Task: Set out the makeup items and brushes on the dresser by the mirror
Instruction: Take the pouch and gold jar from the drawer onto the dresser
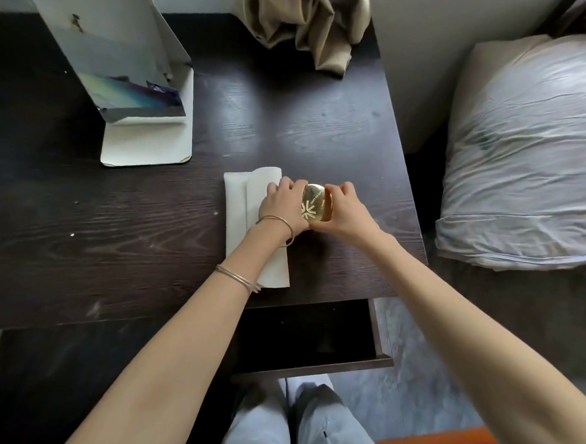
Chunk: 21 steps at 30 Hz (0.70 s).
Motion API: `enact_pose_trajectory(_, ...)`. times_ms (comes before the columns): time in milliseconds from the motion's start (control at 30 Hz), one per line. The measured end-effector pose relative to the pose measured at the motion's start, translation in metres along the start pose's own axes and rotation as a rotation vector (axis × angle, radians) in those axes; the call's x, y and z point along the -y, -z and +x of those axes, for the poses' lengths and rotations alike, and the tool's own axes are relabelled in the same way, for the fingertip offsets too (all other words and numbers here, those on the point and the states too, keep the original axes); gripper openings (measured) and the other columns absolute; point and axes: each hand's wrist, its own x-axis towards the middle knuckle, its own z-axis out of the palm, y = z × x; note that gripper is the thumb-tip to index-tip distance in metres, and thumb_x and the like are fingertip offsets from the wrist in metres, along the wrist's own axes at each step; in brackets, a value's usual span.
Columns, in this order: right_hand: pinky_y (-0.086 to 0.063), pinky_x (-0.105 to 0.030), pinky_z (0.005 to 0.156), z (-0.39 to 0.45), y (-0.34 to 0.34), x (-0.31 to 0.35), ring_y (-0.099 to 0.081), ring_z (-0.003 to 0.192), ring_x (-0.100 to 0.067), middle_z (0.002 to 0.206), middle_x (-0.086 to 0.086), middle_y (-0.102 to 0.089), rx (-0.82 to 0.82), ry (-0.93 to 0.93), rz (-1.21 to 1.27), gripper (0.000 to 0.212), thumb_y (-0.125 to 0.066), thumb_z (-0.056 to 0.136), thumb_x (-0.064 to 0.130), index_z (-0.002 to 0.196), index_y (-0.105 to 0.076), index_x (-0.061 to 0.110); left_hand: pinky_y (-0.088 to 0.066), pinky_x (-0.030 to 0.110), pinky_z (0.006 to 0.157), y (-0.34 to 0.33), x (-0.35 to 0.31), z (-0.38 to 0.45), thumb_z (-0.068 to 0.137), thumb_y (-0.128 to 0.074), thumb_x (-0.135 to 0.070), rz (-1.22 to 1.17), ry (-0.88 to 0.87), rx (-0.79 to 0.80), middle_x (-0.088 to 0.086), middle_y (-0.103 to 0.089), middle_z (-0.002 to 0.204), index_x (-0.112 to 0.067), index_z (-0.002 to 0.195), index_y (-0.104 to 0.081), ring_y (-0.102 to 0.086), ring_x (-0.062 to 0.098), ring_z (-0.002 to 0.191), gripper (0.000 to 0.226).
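The gold compact (315, 202), pinched on edge between the left hand (283, 201) and right hand (345, 207) just above the table (153, 200) beside the white cloth (248, 217), could slip and drop if either grip loosens.

The gold compact (314, 202), held between the left hand (283, 205) and the right hand (344, 210), carries the only marking in view: a pale starburst or snowflake-like emblem on its lid, with a short line of small pale lettering beside it running along the lid. The letters are too small and blurred to read. Nothing else on the dresser (119, 222) bears legible text, numbers or signs
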Motion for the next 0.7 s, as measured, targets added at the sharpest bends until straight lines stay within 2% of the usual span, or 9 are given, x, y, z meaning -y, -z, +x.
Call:
enact_pose_trajectory(67,-0.046,-0.039,0.087,-0.003,0.0,0.0,-0.055,0.109,-0.033,0.132,-0.01,-0.033,0.001,-0.013,-0.017,0.091,-0.075,0.074,0.041,0.144,-0.026,0.012,-0.039,0.039,0.098,0.001,0.002,-0.005,0.077,-0.07,-0.024,-0.041,0.035,0.012,0.011,-0.035,0.136,-0.02,0.143,-0.028,-0.033,0.032,0.124,0.079)
enact_pose_trajectory(133,-0.046,-0.041,0.089,-0.015,-0.002,0.001,-0.054,0.111,-0.032,0.136,-0.01,-0.031,-0.01,-0.025,-0.005,0.092,-0.073,0.077,0.036,0.147,-0.018,0.012,-0.037,0.038,0.1,0.0,0.005,-0.019,0.079,-0.067,-0.018,-0.09,0.06,-0.033,0.012,-0.033,0.138,-0.017,0.145,-0.023,-0.033,0.032,0.126,0.08)
enact_pose_trajectory(233,-0.047,-0.041,0.086,-0.054,-0.012,0.003,-0.059,0.095,-0.029,0.128,-0.009,-0.04,-0.11,-0.023,0.091,0.061,-0.065,0.083,0.022,0.136,-0.035,0.011,-0.039,0.035,0.096,-0.004,0.008,-0.061,0.084,-0.056,-0.01,-0.135,0.027,-0.209,0.009,-0.042,0.13,-0.014,0.134,-0.041,-0.042,0.027,0.118,0.052)
enact_pose_trajectory(300,-0.046,-0.035,0.08,-0.087,-0.027,0.001,-0.058,0.084,-0.021,0.113,-0.004,-0.051,-0.092,-0.036,0.149,0.036,-0.061,0.085,0.017,0.118,-0.048,0.012,-0.041,0.032,0.088,-0.015,0.006,-0.096,0.088,-0.05,-0.01,-0.131,-0.019,-0.219,0.006,-0.052,0.118,-0.014,0.118,-0.053,-0.05,0.023,0.108,0.031)
enact_pose_trajectory(367,-0.047,-0.034,0.075,-0.117,-0.053,-0.004,-0.057,0.082,-0.018,0.096,-0.001,-0.06,0.04,-0.048,0.14,0.016,-0.058,0.084,0.017,0.1,-0.055,0.015,-0.042,0.031,0.081,-0.034,0.003,-0.128,0.09,-0.047,-0.013,-0.098,-0.057,-0.083,0.004,-0.058,0.109,-0.016,0.107,-0.057,-0.054,0.022,0.102,0.02)
enact_pose_trajectory(433,-0.05,-0.038,0.074,-0.142,-0.083,-0.008,-0.06,0.082,-0.023,0.088,-0.004,-0.065,0.202,-0.088,0.131,0.005,-0.054,0.084,0.017,0.086,-0.054,0.013,-0.043,0.034,0.08,-0.061,0.001,-0.153,0.091,-0.043,-0.015,-0.041,-0.018,0.135,0.005,-0.06,0.109,-0.016,0.105,-0.058,-0.056,0.025,0.103,0.021)
enact_pose_trajectory(500,-0.052,-0.039,0.074,-0.16,-0.114,-0.014,-0.062,0.083,-0.027,0.089,-0.009,-0.066,0.346,-0.152,0.091,0.007,-0.049,0.085,0.014,0.083,-0.054,0.01,-0.045,0.037,0.081,-0.091,0.006,-0.171,0.092,-0.039,-0.015,0.021,0.06,0.326,0.008,-0.06,0.114,-0.014,0.11,-0.057,-0.057,0.029,0.106,0.026)
enact_pose_trajectory(600,-0.05,-0.034,0.07,-0.175,-0.148,-0.027,-0.062,0.081,-0.027,0.088,-0.01,-0.066,0.469,-0.236,0.025,0.02,-0.047,0.089,0.015,0.086,-0.064,0.005,-0.047,0.037,0.083,-0.125,0.019,-0.188,0.094,-0.038,-0.018,0.07,0.16,0.512,0.01,-0.06,0.118,-0.014,0.118,-0.056,-0.056,0.029,0.108,0.03)
enact_pose_trajectory(700,-0.039,-0.025,0.053,-0.177,-0.165,-0.036,-0.051,0.061,-0.02,0.064,-0.004,-0.055,0.499,-0.351,-0.012,0.03,-0.045,0.09,0.013,0.062,-0.054,0.007,-0.047,0.036,0.085,-0.144,0.029,-0.193,0.095,-0.04,-0.019,0.132,0.168,0.605,0.011,-0.062,0.118,-0.011,0.116,-0.06,-0.058,0.029,0.109,0.03)
